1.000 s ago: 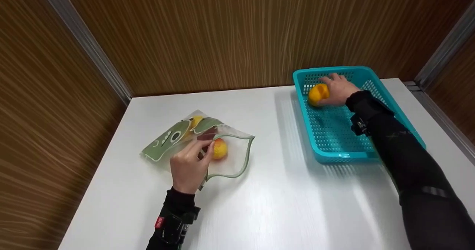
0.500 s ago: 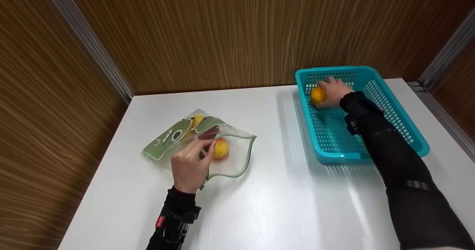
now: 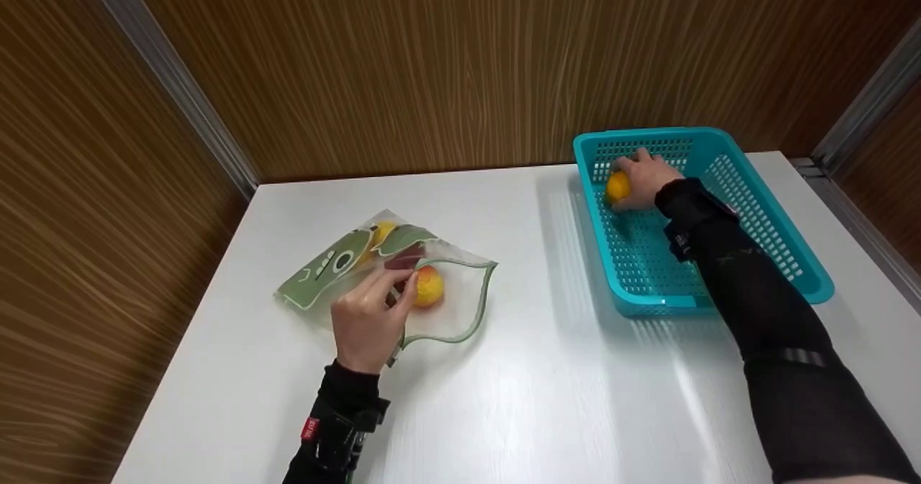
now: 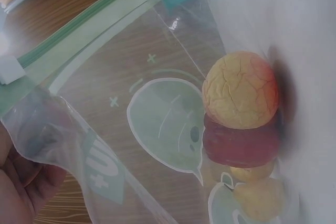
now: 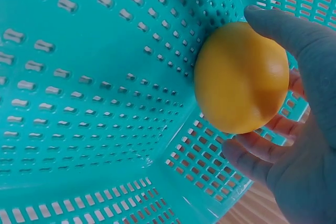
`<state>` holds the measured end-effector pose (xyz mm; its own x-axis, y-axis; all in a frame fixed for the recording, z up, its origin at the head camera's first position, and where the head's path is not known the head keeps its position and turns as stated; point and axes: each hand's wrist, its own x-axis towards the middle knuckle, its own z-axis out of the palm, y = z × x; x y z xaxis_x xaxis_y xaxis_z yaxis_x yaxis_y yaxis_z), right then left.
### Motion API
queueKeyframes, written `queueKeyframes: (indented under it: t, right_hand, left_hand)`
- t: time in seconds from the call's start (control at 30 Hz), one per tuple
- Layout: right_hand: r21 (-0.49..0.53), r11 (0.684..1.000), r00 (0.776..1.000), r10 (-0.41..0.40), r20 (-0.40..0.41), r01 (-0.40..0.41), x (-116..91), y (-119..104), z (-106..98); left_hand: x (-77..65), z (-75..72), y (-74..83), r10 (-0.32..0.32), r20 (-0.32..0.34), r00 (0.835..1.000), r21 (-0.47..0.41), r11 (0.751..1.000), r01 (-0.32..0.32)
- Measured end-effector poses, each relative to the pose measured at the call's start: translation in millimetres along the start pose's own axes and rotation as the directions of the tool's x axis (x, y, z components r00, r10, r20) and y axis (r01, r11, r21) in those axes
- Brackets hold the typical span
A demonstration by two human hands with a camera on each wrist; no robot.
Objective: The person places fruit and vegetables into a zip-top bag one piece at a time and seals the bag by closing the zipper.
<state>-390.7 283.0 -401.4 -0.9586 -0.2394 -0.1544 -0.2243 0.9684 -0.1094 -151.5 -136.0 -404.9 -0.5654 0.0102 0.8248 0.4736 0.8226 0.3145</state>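
My left hand (image 3: pixel 370 318) pinches the edge of a clear zip bag (image 3: pixel 453 318) with green cartoon print, lying on its side with its mouth toward the right. Just inside the mouth sits a wrinkled yellow-and-red round fruit (image 4: pixel 241 90). Behind it in the left wrist view are a dark red fruit (image 4: pixel 241 145) and yellow fruit (image 4: pixel 260 198), seen through the film. My right hand (image 3: pixel 647 180) is down in the turquoise basket (image 3: pixel 665 302), thumb and fingers curled round a smooth orange (image 5: pixel 239 77) near the basket's left wall. The palm side is partly hidden in the head view.
The white table (image 3: pixel 518 412) bears both bag and basket, with the basket at the back right. Wood-grain panels (image 3: pixel 460 67) rise behind the table and at both sides.
My right hand has shifted slightly left and closed in around the orange, covering more of it. My left hand and the bag have stayed put.
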Motion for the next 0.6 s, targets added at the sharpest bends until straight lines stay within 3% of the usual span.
queueKeyframes:
  t: [0.4, 0.6]
  right_hand:
    - [0.019, 0.999, 0.996, 0.026, 0.087, -0.028, -6, 5, 10]
    - [0.010, 1.000, 0.996, 0.025, 0.082, -0.026, -7, 8, 13]
  left_hand:
    - [-0.1, 0.5, 1.4, -0.003, 0.017, 1.000, 0.011, 1.000, 0.003]
    - [0.0, 1.3, 1.8, -0.008, 0.017, 1.000, 0.009, 1.000, 0.007]
